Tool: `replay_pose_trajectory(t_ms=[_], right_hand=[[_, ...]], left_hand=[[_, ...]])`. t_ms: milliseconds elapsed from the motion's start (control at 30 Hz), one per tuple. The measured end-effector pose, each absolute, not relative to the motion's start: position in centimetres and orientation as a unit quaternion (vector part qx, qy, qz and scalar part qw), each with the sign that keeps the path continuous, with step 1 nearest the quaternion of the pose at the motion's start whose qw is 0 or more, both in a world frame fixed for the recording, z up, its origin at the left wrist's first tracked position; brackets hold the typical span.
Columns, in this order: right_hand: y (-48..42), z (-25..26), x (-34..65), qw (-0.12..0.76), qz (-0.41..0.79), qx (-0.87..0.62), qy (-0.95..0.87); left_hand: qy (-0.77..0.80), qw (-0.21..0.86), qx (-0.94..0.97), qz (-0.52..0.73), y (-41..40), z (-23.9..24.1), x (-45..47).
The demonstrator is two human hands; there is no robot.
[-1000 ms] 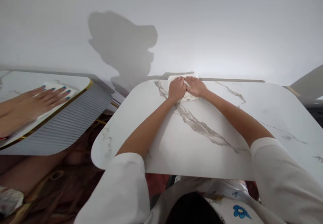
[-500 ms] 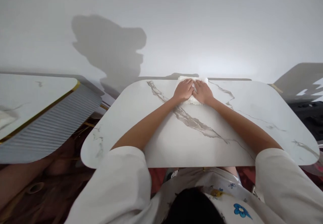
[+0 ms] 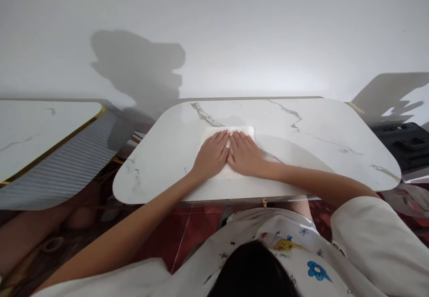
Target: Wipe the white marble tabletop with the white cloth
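Observation:
A white cloth (image 3: 239,131) lies on the white marble-look tabletop (image 3: 311,154), near its middle. My left hand (image 3: 212,154) and my right hand (image 3: 246,154) rest side by side on top of it, palms down, fingers stretched out flat and pointing away from me. The hands cover most of the cloth; only its far edge and corners show.
A second marble-topped table (image 3: 40,129) with a gold rim and ribbed grey side stands to the left. A dark object (image 3: 404,145) sits beyond the right end. Behind is a plain white wall; red floor tiles (image 3: 191,230) show below the table's near edge.
Both hands have drawn the cloth from the table's far edge back toward me, to the middle. Another person's hand on the left table is gone from view.

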State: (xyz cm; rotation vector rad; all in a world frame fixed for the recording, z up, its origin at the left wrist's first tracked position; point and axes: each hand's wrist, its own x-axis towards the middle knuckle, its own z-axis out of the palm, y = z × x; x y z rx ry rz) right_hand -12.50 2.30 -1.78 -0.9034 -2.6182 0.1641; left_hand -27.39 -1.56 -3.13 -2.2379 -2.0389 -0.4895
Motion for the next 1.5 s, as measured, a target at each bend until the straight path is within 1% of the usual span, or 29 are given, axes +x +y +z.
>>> replay_pose_trajectory(t_ms=[200, 367, 500, 667, 1033, 1267, 1500], right_hand=[[-1.7, -1.6, -9.2, 0.176, 0.079, -0.294, -0.936], [-1.8, -1.6, -5.1, 0.16, 0.086, -0.302, -0.936], [1.1, -1.8, -3.4, 0.145, 0.065, -0.318, -0.935], [7.5, -2.2, -4.1, 0.144, 0.053, -0.328, -0.932], [20.3, -2.0, -10.4, 0.125, 0.021, -0.297, -0.946], [25.4, -2.0, -12.2, 0.127, 0.014, -0.327, -0.936], [26.7, -2.4, -8.1, 0.136, 0.0, -0.362, -0.922]], left_hand=[[-0.688, 0.021, -0.71, -0.149, -6.6, -2.7, -24.0], [-0.688, -0.021, -0.712, -0.141, -6.8, -2.2, -20.0], [-0.682, -0.044, -0.716, -0.142, -3.5, -2.2, -18.4], [-0.675, -0.036, -0.714, -0.183, 2.7, -2.2, -18.6], [-0.669, 0.017, -0.707, -0.228, 14.6, -2.5, -24.7], [-0.678, 0.047, -0.707, -0.195, 20.5, -2.4, -25.5], [-0.652, 0.052, -0.727, -0.208, 22.0, -2.3, -21.4]])
